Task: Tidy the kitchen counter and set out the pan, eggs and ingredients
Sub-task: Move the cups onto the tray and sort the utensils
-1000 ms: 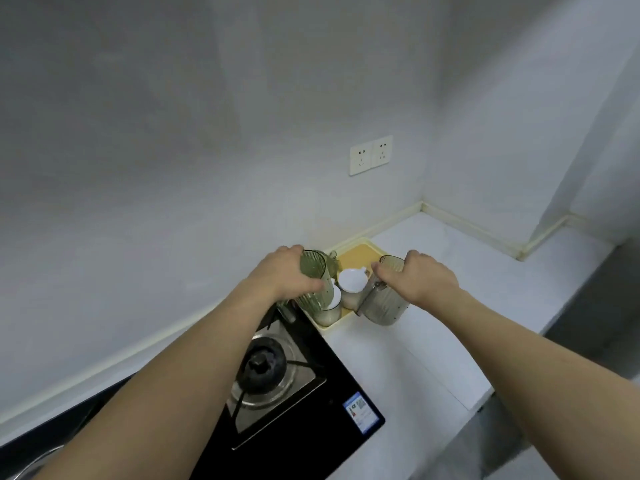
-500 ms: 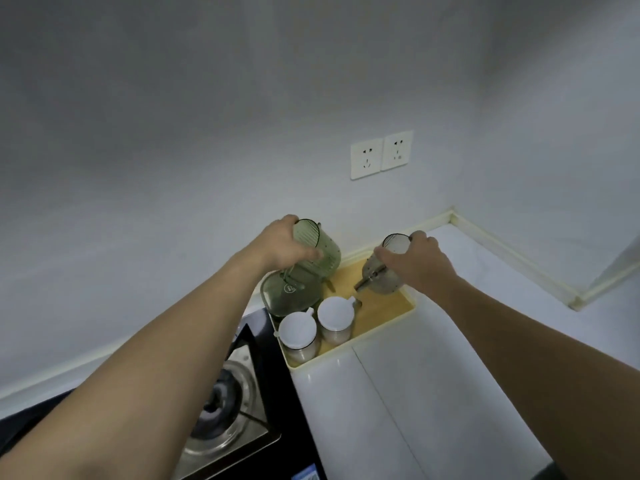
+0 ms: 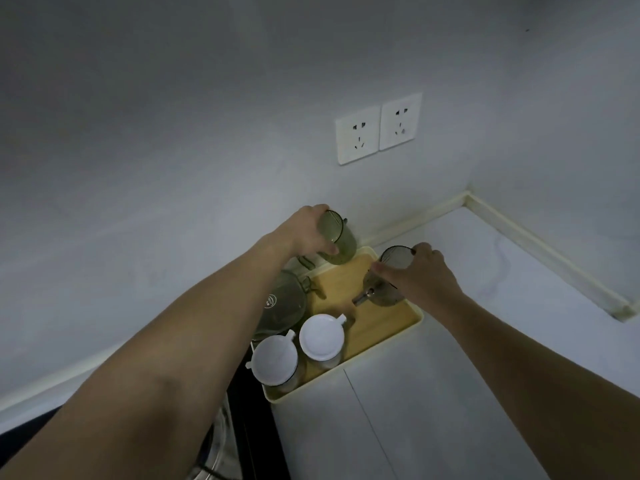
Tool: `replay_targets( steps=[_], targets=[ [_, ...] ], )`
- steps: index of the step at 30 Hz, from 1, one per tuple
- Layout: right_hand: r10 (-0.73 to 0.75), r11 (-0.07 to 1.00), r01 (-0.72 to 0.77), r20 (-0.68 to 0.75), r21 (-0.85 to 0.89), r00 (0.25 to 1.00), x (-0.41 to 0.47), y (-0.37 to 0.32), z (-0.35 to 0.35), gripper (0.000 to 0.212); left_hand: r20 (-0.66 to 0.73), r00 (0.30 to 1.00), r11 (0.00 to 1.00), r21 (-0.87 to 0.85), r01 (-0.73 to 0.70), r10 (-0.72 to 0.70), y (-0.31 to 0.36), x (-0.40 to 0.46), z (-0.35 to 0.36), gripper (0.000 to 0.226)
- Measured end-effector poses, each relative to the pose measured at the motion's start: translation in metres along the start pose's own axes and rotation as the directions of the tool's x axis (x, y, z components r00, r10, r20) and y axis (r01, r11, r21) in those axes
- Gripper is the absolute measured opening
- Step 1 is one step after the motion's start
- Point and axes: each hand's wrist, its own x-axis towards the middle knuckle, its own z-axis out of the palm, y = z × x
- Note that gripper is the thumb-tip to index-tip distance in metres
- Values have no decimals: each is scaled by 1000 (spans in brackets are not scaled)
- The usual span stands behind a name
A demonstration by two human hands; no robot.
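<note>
head view, we list: left hand gripping a green cup over the tray's far corner, right hand gripping a grey ribbed cup tilted at its right edge, two white-lidded jars at its near edge.

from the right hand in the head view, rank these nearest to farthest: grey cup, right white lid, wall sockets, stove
1. grey cup: gripped by the right hand, on the tray's right side.
2. right white lid: lower left of the hand, on the tray.
3. wall sockets: up on the wall behind.
4. stove: bottom left, past the tray's left edge.

The sockets and stove are hard to separate.
</note>
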Motion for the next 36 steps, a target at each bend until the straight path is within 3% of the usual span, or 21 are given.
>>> replay_targets(
  steps=[12,21,31,36],
  targets=[
    [44,999,-44,38,-1,998,37,12,23,94,185,982,989,139,-50,24,-26,40,47,90],
    [39,999,-40,65,6,997,35,9,33,93,225,973,954,277,-114,51,-36,39,49,103],
    [5,998,-2,45,-56,999,32,-8,46,95,249,968,992,110,-57,28,-53,24,42,110],
    [-26,990,30,32,-140,999,25,-24,65,98,175,984,997,66,-38,26,-71,3,27,87]
  ],
)
